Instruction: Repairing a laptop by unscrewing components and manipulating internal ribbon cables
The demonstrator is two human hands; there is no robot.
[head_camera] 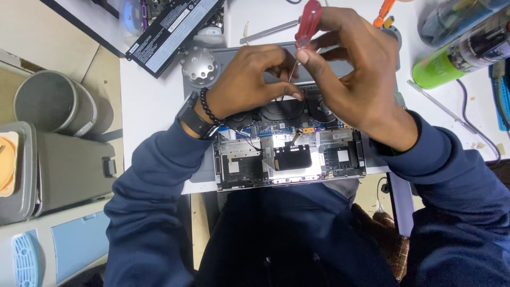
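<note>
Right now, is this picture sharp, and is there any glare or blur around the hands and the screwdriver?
In the head view, the right hand and red-handled screwdriver look slightly soft, the laptop internals are sharp, the white table is brightly lit, and straight edges bow near the corners.

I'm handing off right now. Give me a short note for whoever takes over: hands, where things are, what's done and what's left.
Right hand: holds the red-handled screwdriver upright, tip down near the fans.
Left hand: fingertips steady the shaft at the opened laptop.
Things: laptop lies bottom cover off, at the table's near edge; the removed battery lies at the far left.
Done: cover off, battery out.
Left: the screw under the tip is hidden, so its state is unclear; boards and fans are in place.
</note>
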